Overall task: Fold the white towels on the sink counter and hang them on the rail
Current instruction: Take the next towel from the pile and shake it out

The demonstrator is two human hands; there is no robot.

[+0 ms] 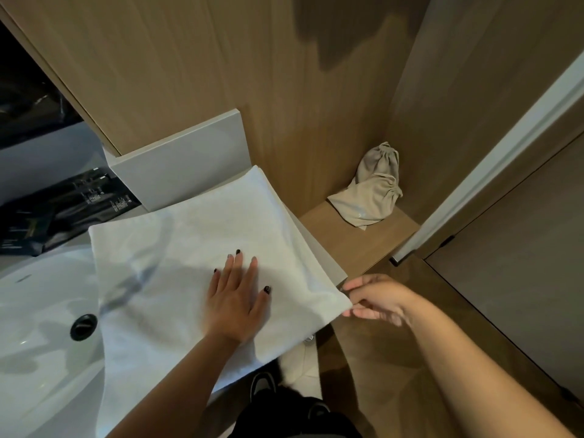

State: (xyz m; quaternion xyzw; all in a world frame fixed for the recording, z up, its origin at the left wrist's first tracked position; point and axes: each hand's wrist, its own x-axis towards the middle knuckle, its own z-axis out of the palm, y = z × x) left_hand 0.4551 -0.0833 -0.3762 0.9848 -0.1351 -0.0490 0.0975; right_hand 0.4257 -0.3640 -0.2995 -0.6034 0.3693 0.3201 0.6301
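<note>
White terry towel (pixel 189 248) lay spread flat on the sink counter (pixel 339 273), folded into a rough rectangle, its left part draped over the rim of the white basin (pixel 38 311) and its near edge hanging past the counter front. Left hand (pixel 235 303) rested palm-down on the towel near its middle, fingers straight and slightly spread, dark polish visible on the nails; it pressed the cloth and gripped nothing. Right hand (pixel 373 298) was at the towel's right-hand near corner, thumb and fingertips pinching that corner just off the counter's edge; remaining fingers curled loosely beneath. Basin drain (pixel 83 327) showed as a dark ring just left of the towel's edge. Dark packets (pixel 63 213) with pale printing sat on the counter behind the basin, apart from the towel. Grey upstand block (pixel 183 162) stood against the wood-panel wall (pixel 189 74), touching the towel's far edge. Beige drawstring bag (pixel 373 191) lay slumped on a lower wooden shelf (pixel 354 245) in the corner to the right, well apart from the towel. 1 dark shoe (pixel 262 387) showed on the floor below the counter edge.
</note>
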